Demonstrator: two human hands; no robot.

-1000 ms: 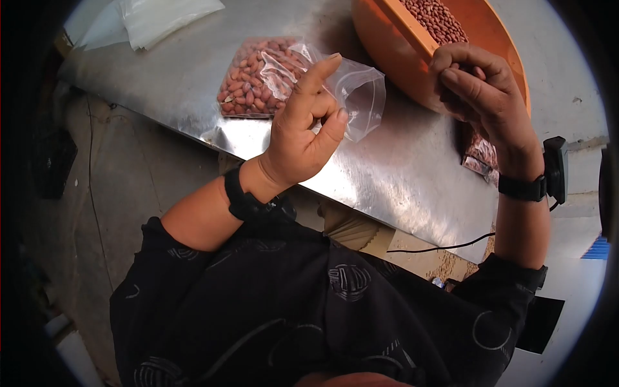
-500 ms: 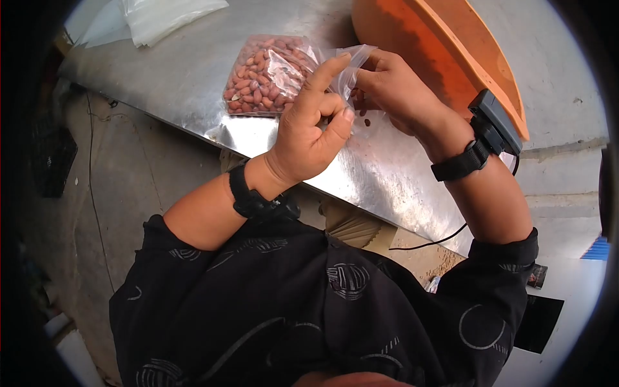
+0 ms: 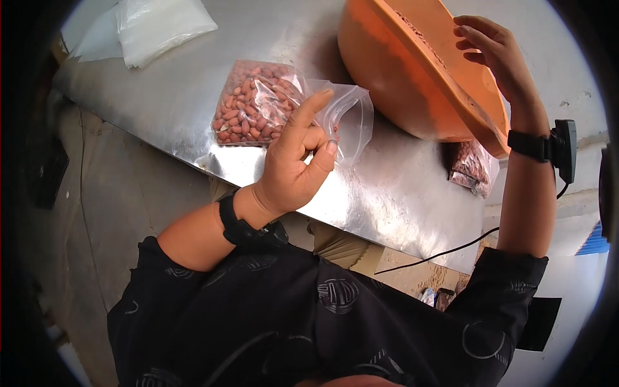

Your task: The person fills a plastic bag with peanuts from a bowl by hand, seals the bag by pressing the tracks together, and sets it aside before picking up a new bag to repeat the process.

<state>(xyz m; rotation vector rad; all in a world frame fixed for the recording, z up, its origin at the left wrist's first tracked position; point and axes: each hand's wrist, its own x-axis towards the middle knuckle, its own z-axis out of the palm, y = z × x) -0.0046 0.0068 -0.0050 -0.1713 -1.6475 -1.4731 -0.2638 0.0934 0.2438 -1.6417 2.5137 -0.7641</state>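
A clear plastic bag point(image 3: 255, 106) full of red-skinned peanuts lies on the metal table, its mouth end spread to the right. My left hand point(image 3: 293, 161) is closed on the bag near its mouth, thumb and curled fingers gripping the film while the index finger points out. Over the far rim of a large orange tub point(image 3: 400, 84) hangs my right hand point(image 3: 500, 58), its fingers apart and nothing visible in them. Some peanuts show along the inside of the tub, though most of its inside is hidden by the near wall.
A stack of empty clear bags point(image 3: 164, 29) lies at the table's upper left. Another filled bag of peanuts point(image 3: 474, 168) sits under the tub's right end. A black cable point(image 3: 438, 257) runs from my right wrist device across the near edge of the metal table point(image 3: 412, 206).
My right hand has let go of the bag's mouth and moved right and up to the tub. The left hand keeps its grip, slightly lower in view. The second filled bag now shows.
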